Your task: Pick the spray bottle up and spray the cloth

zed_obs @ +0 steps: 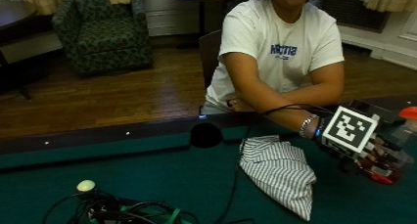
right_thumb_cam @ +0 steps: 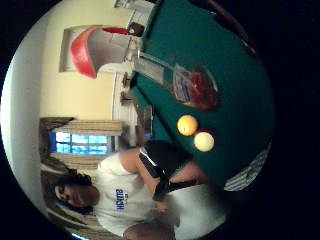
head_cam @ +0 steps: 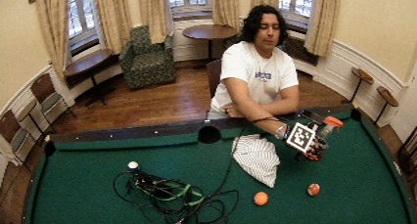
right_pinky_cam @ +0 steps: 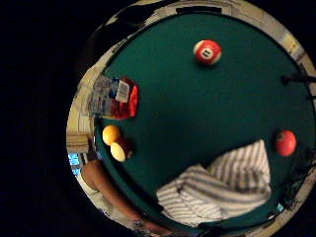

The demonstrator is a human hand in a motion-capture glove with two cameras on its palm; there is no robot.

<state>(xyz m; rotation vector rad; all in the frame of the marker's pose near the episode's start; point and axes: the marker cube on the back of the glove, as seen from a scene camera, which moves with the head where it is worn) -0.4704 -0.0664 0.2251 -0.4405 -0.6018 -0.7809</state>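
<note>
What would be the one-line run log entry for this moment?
stage: grasp | gloved right hand: grips clear spray bottle with orange cap | striped grey-and-white cloth: on green felt table, beside hand | spray: not seen

Upright spray bottle (zed_obs: 391, 150), striped cloth (zed_obs: 280, 172) crumpled on felt

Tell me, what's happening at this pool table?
A person sits at a green pool table. Their gloved right hand grips a spray bottle with an orange top, just beside a striped cloth lying on the felt. Billiard balls lie nearby, an orange ball among them. No spray is visible yet.
</note>
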